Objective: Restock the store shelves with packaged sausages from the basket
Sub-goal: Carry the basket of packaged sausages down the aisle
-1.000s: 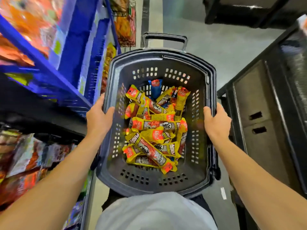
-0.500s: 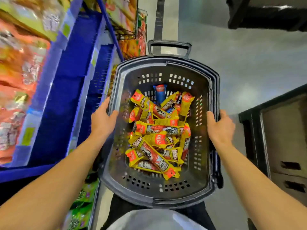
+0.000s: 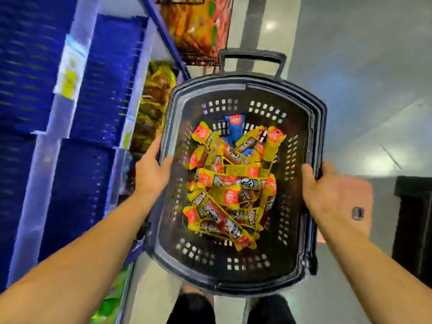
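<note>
The packaged sausages (image 3: 230, 183), mostly yellow with red ends, are lying in a loose heap on the floor of the dark plastic basket (image 3: 236, 273), with one blue pack (image 3: 235, 127) sitting at the far end of the pile. The basket is hanging above the aisle floor (image 3: 362, 90), its folded handle (image 3: 251, 58) pointing away from the person.

The left hand (image 3: 150, 170) is gripping the basket's left rim, thumb lying over the inside edge and fingers wrapping underneath. The right hand (image 3: 327, 190) is holding the right rim the same way, thumb inside and fingers curling round the outer edge; this hand is blurring, so its fingers are not showing clearly. Both forearms are reaching forward from the near corners.

Compared with half a second ago, both hands are keeping the same holds, while the blue shelves (image 3: 93, 160) on the left are filling more of the view and the dark cabinet (image 3: 413, 230) on the right is sliding nearer the edge. Snack bags (image 3: 152, 113) are sitting just left of the basket's far corner.
</note>
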Demonstrator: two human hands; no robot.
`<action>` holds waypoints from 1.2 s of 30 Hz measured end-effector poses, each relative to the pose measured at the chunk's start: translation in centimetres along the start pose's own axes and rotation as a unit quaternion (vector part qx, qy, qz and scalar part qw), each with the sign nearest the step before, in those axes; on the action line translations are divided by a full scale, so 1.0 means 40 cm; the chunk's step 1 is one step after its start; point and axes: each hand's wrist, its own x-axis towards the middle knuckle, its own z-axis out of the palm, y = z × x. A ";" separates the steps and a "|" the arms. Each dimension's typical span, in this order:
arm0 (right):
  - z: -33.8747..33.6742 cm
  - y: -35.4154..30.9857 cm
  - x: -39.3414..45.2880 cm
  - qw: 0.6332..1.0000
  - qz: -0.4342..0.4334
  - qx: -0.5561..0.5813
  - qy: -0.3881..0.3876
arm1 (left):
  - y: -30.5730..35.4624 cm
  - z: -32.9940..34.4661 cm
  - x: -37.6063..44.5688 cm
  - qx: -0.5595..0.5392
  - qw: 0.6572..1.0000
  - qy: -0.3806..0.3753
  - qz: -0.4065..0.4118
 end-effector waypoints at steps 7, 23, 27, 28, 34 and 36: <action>0.354 0.041 0.189 0.993 0.058 0.074 -0.068 | -0.165 0.202 0.216 0.016 0.999 -0.019 -0.037; 0.618 -0.033 0.259 0.991 0.081 0.067 -0.085 | -0.335 0.274 0.398 0.070 0.994 0.033 -0.074; 0.615 -0.040 0.251 0.989 0.088 0.057 -0.103 | -0.337 0.273 0.395 0.058 0.994 0.028 -0.087; 0.612 -0.041 0.253 0.988 0.088 0.052 -0.113 | -0.331 0.272 0.393 0.058 0.994 0.024 -0.088; 0.540 -0.100 0.156 0.987 0.040 -0.033 -0.151 | -0.241 0.213 0.278 0.071 0.994 -0.033 -0.078; 0.489 -0.135 0.075 0.982 0.005 -0.061 -0.177 | -0.194 0.175 0.195 0.079 0.995 -0.053 -0.035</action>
